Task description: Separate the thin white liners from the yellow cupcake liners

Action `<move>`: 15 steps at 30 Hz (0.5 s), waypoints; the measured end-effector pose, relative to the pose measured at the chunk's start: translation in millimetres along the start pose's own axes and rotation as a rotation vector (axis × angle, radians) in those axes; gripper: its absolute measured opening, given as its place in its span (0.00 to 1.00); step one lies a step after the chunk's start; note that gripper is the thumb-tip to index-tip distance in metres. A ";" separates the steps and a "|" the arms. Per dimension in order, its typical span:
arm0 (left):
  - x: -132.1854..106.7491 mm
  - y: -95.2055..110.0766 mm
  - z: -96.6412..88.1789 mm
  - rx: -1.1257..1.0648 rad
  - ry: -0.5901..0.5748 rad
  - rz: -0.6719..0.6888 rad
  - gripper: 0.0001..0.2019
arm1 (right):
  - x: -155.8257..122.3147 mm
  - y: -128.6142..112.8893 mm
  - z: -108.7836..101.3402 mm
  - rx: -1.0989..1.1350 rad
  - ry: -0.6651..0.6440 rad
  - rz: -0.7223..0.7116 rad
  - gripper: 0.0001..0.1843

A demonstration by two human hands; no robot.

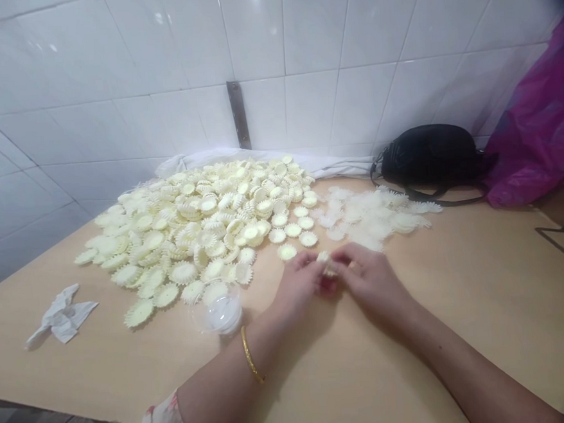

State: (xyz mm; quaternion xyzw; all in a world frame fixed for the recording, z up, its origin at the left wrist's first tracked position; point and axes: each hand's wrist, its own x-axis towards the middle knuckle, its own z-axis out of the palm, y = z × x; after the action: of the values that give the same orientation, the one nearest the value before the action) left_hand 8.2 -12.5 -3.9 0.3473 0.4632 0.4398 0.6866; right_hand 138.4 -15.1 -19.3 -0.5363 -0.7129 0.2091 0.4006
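Observation:
My left hand (295, 283) and my right hand (371, 281) meet in the middle of the table, their fingertips pinching a small pale yellow toothed plastic piece (326, 264) between them. Much of that piece is hidden by my fingers. A large heap of pale yellow toothed plastic discs (200, 227) spreads to the left and ahead of my hands. To its right lies a flatter pile of thin, frilly white pieces (369, 217). A clear plastic cup (218, 309) stands close to my left wrist, which wears a gold bangle (249, 354).
The light wooden table (462, 302) meets a white tiled wall at the back. A crumpled white cloth (61, 315) lies at the left, a black bag (427, 157) and a magenta plastic bag (541, 122) at the back right, and a white fabric strip (278, 157) along the wall.

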 end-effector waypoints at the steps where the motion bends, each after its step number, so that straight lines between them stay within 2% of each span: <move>1: 0.7 -1.4 -0.6 0.008 -0.007 0.019 0.05 | -0.5 -0.3 0.8 -0.050 0.018 -0.038 0.08; 7: 8.6 -13.9 -6.0 0.111 -0.089 0.121 0.05 | -1.0 1.7 3.3 -0.211 0.070 -0.142 0.09; 12: 13.9 -20.7 -10.8 0.172 -0.030 0.204 0.06 | -1.5 -1.3 3.6 -0.273 0.048 -0.198 0.10; 15: 15.6 -22.1 -12.5 0.211 -0.016 0.234 0.06 | -1.7 -3.6 3.7 -0.236 0.064 -0.151 0.09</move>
State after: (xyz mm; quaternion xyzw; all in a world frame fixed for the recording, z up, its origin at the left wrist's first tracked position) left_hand 5.6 -5.4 -32.6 0.4727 0.4577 0.4630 0.5939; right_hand 133.5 -17.5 -19.4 -0.5310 -0.7577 0.0762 0.3718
